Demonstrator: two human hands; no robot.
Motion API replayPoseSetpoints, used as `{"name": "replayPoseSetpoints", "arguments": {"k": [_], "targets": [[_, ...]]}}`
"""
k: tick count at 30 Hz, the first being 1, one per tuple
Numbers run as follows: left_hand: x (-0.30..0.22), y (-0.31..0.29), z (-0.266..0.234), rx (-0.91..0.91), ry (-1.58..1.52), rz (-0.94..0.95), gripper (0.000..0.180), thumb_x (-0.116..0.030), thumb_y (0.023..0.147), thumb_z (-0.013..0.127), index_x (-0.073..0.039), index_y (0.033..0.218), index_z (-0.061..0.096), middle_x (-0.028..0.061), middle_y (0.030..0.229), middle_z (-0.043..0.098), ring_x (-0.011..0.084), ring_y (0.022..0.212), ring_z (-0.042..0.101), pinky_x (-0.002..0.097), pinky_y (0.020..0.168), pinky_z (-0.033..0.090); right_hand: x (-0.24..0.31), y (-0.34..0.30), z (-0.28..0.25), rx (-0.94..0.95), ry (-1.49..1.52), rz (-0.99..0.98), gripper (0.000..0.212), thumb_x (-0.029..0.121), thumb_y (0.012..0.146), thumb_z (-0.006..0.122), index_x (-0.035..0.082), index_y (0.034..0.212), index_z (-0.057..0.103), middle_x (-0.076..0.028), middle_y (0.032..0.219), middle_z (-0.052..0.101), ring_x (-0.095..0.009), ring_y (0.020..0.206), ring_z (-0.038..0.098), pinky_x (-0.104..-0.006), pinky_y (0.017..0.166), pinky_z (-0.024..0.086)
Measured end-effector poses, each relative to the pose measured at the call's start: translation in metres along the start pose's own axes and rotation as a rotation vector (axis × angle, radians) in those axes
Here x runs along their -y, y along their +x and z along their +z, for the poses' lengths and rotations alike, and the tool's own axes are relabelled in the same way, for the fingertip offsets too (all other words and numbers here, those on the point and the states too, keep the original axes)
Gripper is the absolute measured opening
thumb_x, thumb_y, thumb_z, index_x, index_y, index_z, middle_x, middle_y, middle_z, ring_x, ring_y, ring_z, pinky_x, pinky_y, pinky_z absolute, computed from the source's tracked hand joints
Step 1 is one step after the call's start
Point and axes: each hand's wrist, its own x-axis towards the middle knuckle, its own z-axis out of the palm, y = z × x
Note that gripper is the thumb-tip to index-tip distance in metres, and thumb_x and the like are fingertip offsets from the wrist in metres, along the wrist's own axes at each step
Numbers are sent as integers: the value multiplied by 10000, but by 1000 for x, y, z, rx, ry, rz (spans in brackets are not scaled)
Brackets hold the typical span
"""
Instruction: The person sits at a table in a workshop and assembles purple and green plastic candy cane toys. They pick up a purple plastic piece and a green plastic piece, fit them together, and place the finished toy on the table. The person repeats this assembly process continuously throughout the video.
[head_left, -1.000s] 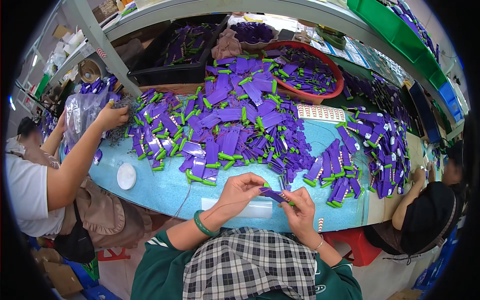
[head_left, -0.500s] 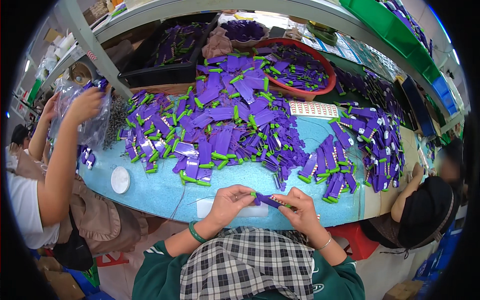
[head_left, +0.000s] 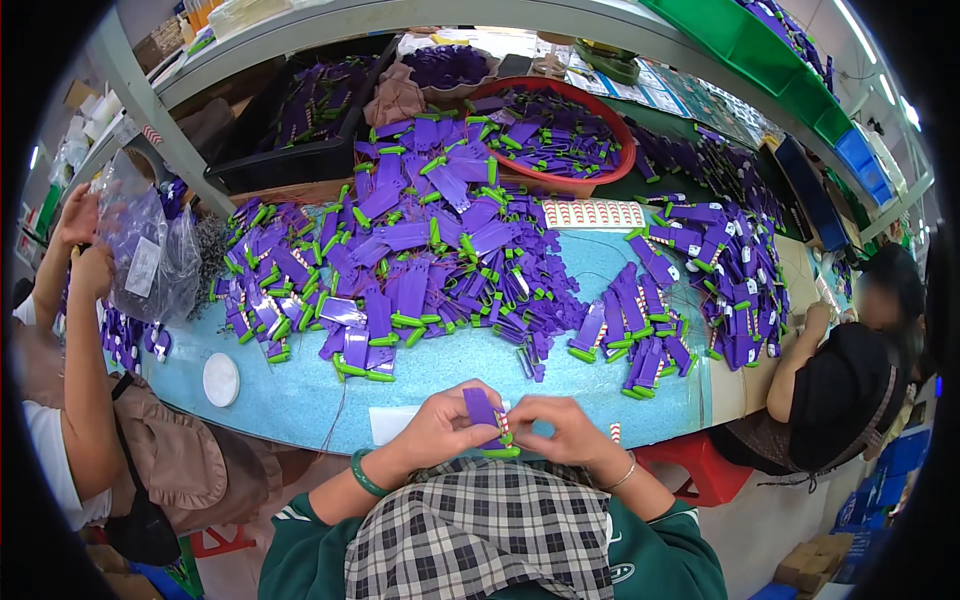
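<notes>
My left hand (head_left: 437, 432) grips a flat purple piece with a bright green end (head_left: 481, 407), tilted upward in front of my chest. Red-and-white marks show along the piece's right edge, beside the green end. From the right, my right hand (head_left: 562, 431) closes its thumb and forefinger at that marked edge; what exactly the fingertips pinch is partly hidden. Below the hands a white flat plate (head_left: 388, 424) lies at the table's near edge. Beyond is a large heap of purple pieces with green ends (head_left: 400, 250), and a smaller heap (head_left: 640, 325) lies to the right.
A red basin (head_left: 632, 150) of purple parts and a black crate (head_left: 225, 178) stand at the back. A sticker sheet (head_left: 593, 214) lies by the heap, a round white disc (head_left: 221, 380) at left. Co-workers sit both sides; one at left handles a clear plastic bag (head_left: 150, 255). A shelf beam (head_left: 290, 45) spans overhead.
The purple piece has turned from lying nearly level between both hands to standing up in my left hand. My right hand has shifted left, toward it. The left co-worker's hands have lowered.
</notes>
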Motion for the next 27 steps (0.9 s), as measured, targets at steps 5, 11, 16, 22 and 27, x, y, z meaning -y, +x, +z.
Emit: {"name": "replayPoseSetpoints", "arguments": {"k": [5, 11, 16, 22, 27], "targets": [[-8, 12, 0, 9, 446, 246, 112, -43, 772, 694, -30, 877, 655, 56, 932, 587, 131, 831, 587, 269, 728, 475, 16, 15, -3, -77, -159, -79, 110, 62, 772, 694, 27, 852, 627, -96, 733, 582, -244, 643, 585, -332, 582, 464], [-13, 0, -21, -42, 93, -85, 69, -50, 813, 658, 6, 844, 633, 55, 846, 622, 126, 750, 594, 271, 724, 476, -4, 23, -36, -278, -671, 81, 103, 72, 741, 721, 36, 746, 625, -88, 710, 582, -251, 626, 590, -345, 556, 461], [-23, 1, -16, -418, -114, 85, 176, -89, 933, 518, -3, 1084, 486, 94, 875, 614, 140, 789, 596, 307, 750, 493, -35, 30, -41, -428, -857, 283, 139, 78, 712, 744, 36, 774, 627, -84, 736, 590, -251, 633, 605, -350, 557, 469], [6, 2, -19, -543, -58, 247, 177, -157, 995, 426, -15, 1089, 471, 75, 914, 614, 135, 839, 586, 285, 792, 467, -44, 31, -42, -460, -605, 287, 148, 44, 735, 734, 16, 817, 614, -89, 770, 611, -198, 663, 625, -303, 583, 498], [10, 7, -14, -412, 150, 88, 161, -147, 989, 423, -18, 1045, 500, 72, 878, 626, 144, 818, 605, 289, 770, 485, -14, 26, -41, -504, -68, 290, 121, -29, 794, 661, -7, 907, 621, -81, 835, 635, -154, 754, 636, -251, 624, 513]]}}
